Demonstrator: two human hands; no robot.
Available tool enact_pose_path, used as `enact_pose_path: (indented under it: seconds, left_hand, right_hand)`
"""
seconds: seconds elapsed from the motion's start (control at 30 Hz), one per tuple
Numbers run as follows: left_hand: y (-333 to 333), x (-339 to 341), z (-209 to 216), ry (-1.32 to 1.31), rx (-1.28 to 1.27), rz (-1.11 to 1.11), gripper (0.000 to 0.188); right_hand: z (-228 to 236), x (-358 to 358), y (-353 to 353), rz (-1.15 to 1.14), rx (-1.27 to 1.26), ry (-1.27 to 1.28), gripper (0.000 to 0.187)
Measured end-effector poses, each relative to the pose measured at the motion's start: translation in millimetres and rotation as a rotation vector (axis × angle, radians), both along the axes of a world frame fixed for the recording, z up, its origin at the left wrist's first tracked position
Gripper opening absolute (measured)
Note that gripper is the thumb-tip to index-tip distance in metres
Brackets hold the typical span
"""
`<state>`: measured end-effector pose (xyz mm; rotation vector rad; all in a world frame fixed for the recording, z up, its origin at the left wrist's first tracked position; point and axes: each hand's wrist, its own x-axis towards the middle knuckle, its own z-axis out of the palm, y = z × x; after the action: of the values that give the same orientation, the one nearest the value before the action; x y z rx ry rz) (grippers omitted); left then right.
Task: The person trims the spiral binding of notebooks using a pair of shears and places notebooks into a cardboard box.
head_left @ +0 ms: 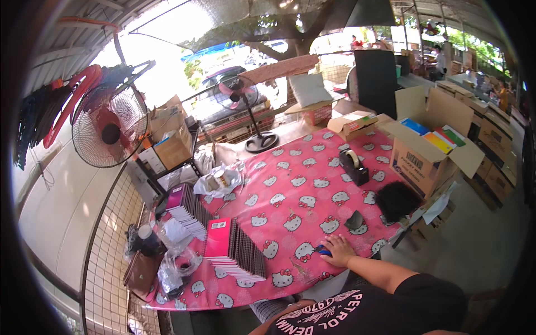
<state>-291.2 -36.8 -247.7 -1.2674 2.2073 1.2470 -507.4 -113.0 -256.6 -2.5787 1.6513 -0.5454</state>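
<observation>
On the pink cartoon-cat tablecloth, my right hand rests near the front edge, its fingers closed over a small blue-and-black tool that is mostly covered. My left hand is low at my lap, partly behind my shirt, and its fingers do not show clearly. Left of my right hand stands a fanned stack of pink-covered spiral notebooks. Behind it leans a second stack of purple-covered notebooks. A dark grey rounded piece lies just beyond my right hand.
A black tape dispenser and a black fuzzy item sit to the right. An open carton holds colourful packs. Plastic bags and a brown pouch crowd the left edge. Two fans stand beyond.
</observation>
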Motion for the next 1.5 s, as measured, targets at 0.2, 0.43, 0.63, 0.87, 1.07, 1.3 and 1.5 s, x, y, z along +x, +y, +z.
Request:
enact_pose_path:
  seconds: [0.2, 0.43, 0.63, 0.87, 1.07, 1.3, 1.5]
  left_hand:
    - [10, 8, -3, -0.011, 0.087, -0.013, 0.086]
    - [24, 50, 24, 0.616, 0.694, 0.809, 0.053]
    - [36, 94, 36, 0.79, -0.402, 1.412, 0.019]
    - [17, 126, 56, 0.7, -0.945, 1.745, 0.035]
    - [-26, 124, 58, 1.086, -0.813, 1.609, 0.059]
    - [-31, 129, 31, 1.211, -0.629, 1.775, 0.069]
    - [-27, 137, 18, 1.133, -0.657, 1.763, 0.083]
  right_hand:
    - [-8, -1, -12, -0.016, -0.037, -0.03, 0.066]
    - [26, 50, -12, 0.203, 0.317, -0.238, 0.053]
    - [25, 97, -14, 0.364, 0.298, -0.598, 0.046]
    - [52, 150, -8, 0.633, 0.331, -0.786, 0.046]
    - [47, 168, -23, 0.746, 0.288, -0.814, 0.049]
    - [49, 186, -28, 0.768, 0.226, -0.917, 0.053]
    - [50, 189, -34, 0.793, 0.202, -0.915, 0.05]
